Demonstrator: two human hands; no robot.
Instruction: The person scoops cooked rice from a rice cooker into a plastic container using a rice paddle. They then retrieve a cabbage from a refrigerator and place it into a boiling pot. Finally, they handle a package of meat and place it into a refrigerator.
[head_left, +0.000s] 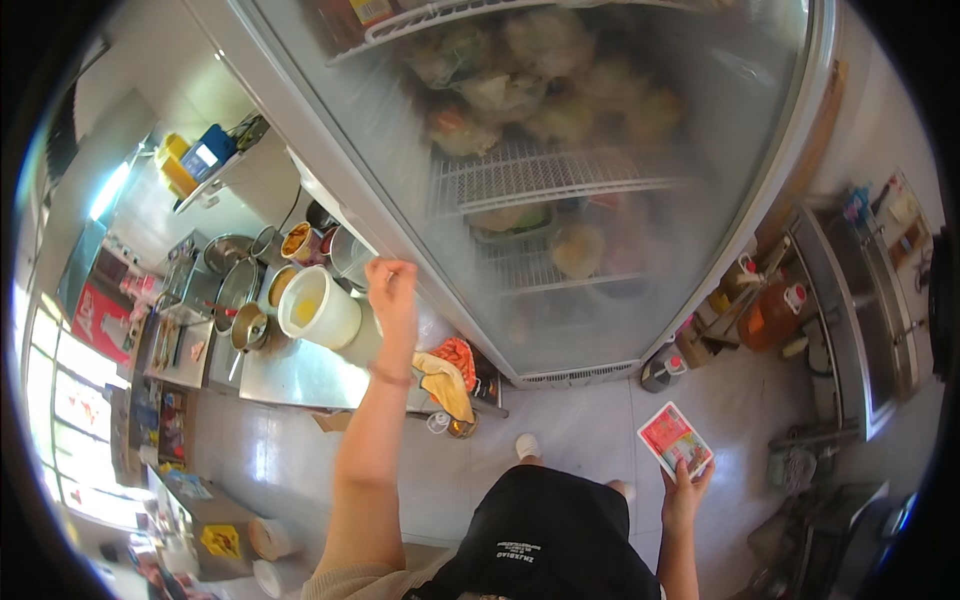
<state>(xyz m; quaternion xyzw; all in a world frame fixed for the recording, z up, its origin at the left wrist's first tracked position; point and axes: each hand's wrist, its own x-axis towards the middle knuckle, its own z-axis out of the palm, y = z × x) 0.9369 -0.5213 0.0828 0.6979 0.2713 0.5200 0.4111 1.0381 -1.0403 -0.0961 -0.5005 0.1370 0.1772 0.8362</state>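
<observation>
My right hand (684, 489) holds a flat white plastic package (676, 438) with a red printed film lid, low on the right above the floor. Curled fingers of my left hand (394, 292) are at the left edge of the upright glass-door refrigerator (442, 281); whether they grip the door edge cannot be told. Through its fogged glass, bagged produce (525, 82) shows on a white wire shelf (555, 172). Below it, another shelf carries a covered container (514, 221) and a round, pale item (577, 251), both blurred.
Left of the refrigerator, a steel counter (300, 382) bears a white bucket (330, 311), pots and tubs. Orange and yellow cloths (446, 375) hang at its corner. On the right are a dark bottle (663, 373), a large jug (769, 319) and a steel sink (862, 315).
</observation>
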